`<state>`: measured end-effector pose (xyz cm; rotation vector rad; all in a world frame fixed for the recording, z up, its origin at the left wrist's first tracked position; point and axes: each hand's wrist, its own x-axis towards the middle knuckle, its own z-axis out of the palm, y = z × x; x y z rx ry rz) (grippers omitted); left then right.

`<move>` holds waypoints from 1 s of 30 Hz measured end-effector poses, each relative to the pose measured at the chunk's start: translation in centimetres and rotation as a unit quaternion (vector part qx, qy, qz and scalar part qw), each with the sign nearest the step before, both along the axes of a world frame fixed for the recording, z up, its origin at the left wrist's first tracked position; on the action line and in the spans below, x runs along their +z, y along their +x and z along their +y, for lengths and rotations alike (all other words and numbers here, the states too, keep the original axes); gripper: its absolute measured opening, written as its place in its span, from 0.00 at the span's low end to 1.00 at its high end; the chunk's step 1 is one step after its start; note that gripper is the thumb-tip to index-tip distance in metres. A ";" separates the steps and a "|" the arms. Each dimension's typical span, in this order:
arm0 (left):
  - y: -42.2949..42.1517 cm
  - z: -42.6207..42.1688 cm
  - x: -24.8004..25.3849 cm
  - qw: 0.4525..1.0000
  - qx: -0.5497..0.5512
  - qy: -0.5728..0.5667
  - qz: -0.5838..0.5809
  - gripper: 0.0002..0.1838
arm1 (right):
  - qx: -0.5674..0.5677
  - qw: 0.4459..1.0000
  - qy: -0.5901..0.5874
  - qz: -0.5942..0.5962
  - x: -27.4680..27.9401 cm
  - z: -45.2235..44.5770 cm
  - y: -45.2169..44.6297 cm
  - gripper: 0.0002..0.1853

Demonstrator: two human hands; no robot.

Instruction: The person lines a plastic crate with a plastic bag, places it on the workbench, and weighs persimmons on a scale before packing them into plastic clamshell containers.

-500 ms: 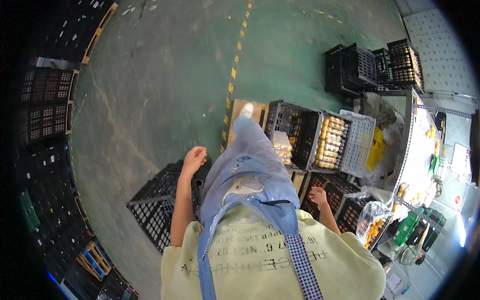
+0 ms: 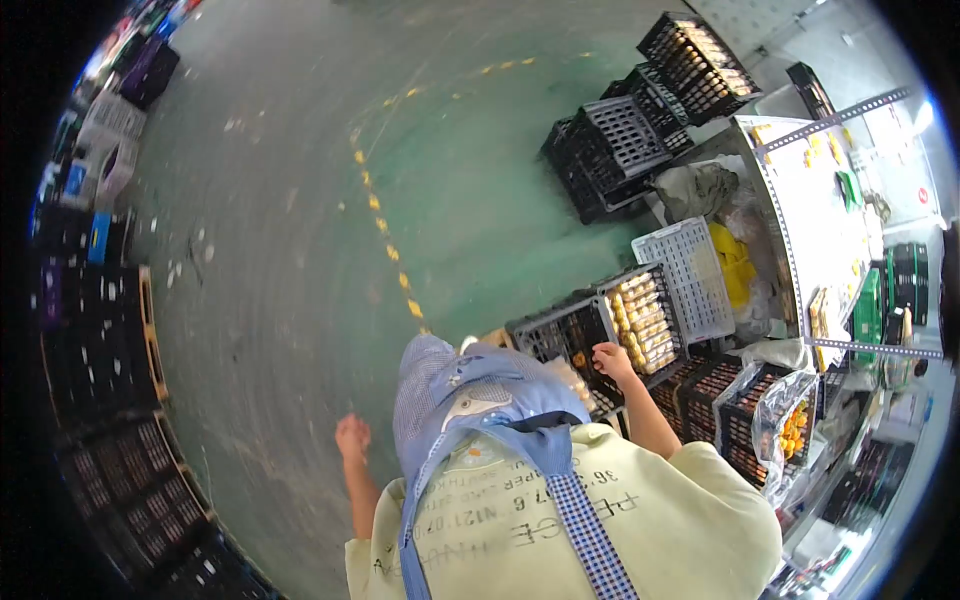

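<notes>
My left hand (image 2: 352, 438) hangs out to the left over the grey floor, smeared by motion, so its fingers cannot be made out. On the other side my right hand (image 2: 612, 361) is over the edge between a dark crate (image 2: 555, 330) and a crate of packed yellow-orange items (image 2: 643, 318); its fingers are curled, and nothing can be made out in them. White packs (image 2: 572, 382) show at the near end of the dark crate. A light grey crate (image 2: 690, 280) leans beside the filled one.
Black crates (image 2: 625, 135) are stacked at upper right. A bright worktable (image 2: 815, 200) with a metal frame runs along the right. Crates holding orange items in plastic (image 2: 795, 430) stand at lower right. Stacked crates (image 2: 95, 345) line the left. Yellow tape (image 2: 385, 235) marks the floor.
The view has turned and moved forward along the floor. My right hand has gone from beside my hip to over the crates. The black crate by my left hand is out of view.
</notes>
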<state>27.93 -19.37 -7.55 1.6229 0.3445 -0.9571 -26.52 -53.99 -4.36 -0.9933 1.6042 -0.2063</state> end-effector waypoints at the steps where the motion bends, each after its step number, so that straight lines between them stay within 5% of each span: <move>1: 0.2 -0.1 0.4 0.995 -0.074 0.073 0.001 0.04 | -0.028 0.999 -0.006 -0.034 2.2 -2.2 2.2 0.11; 2: 0.7 1.9 -3.0 0.992 0.036 -0.034 0.115 0.06 | -0.057 0.996 -0.013 -0.069 3.4 -4.0 3.7 0.11; 4: 0.7 0.1 -2.6 0.984 -0.104 0.106 0.100 0.06 | -0.072 0.994 -0.063 -0.058 1.8 -6.9 4.9 0.11; 8: 5.1 -6.2 -5.2 0.954 -0.209 0.182 0.117 0.07 | -0.179 0.980 -0.072 -0.039 -4.8 -10.3 6.5 0.09; 10: 9.9 -12.3 -7.4 0.949 -0.230 0.189 0.102 0.08 | -0.259 0.965 -0.031 -0.032 -9.8 -12.0 8.3 0.06; 11: 12.6 -15.7 -8.5 0.949 -0.236 0.188 0.087 0.08 | -0.160 0.986 -0.016 0.038 -14.0 -11.2 9.2 0.05; 13: 18.2 -23.9 -10.7 0.954 -0.245 0.164 0.051 0.09 | -0.145 0.988 0.006 0.051 -20.2 -14.8 10.0 0.05; 14: 21.5 -29.2 -11.8 0.958 -0.251 0.139 0.020 0.10 | -0.226 0.973 0.038 -0.019 -22.6 -14.4 11.2 0.05; 16: 25.3 -40.9 -11.5 0.965 -0.240 0.100 -0.030 0.10 | -0.284 0.952 0.058 -0.100 -20.0 -19.2 13.3 0.09; 17: 23.9 -49.0 -8.7 0.983 -0.152 0.082 -0.066 0.10 | -0.273 0.956 0.069 -0.087 -18.4 -22.9 14.0 0.10; 21: 23.4 -71.9 -4.3 0.937 -0.324 0.053 -0.117 0.11 | -0.343 0.934 0.056 -0.088 -17.1 -36.5 11.7 0.12; 24: 18.6 -85.9 -1.8 0.916 -0.367 0.011 -0.161 0.10 | -0.283 0.956 0.017 -0.078 -18.6 -48.9 5.3 0.11; 26: 14.0 -91.8 -1.2 0.909 -0.373 -0.005 -0.187 0.10 | -0.329 0.938 -0.065 -0.081 -21.6 -57.3 1.0 0.13; 28: 8.9 -95.0 -0.6 0.884 -0.425 -0.010 -0.193 0.10 | -0.212 0.973 -0.080 0.046 -25.5 -65.3 -5.7 0.17; 30: 6.9 -95.5 -0.6 0.822 -0.540 0.044 -0.179 0.10 | -0.224 0.944 -0.162 0.182 -25.5 -73.1 -8.4 0.21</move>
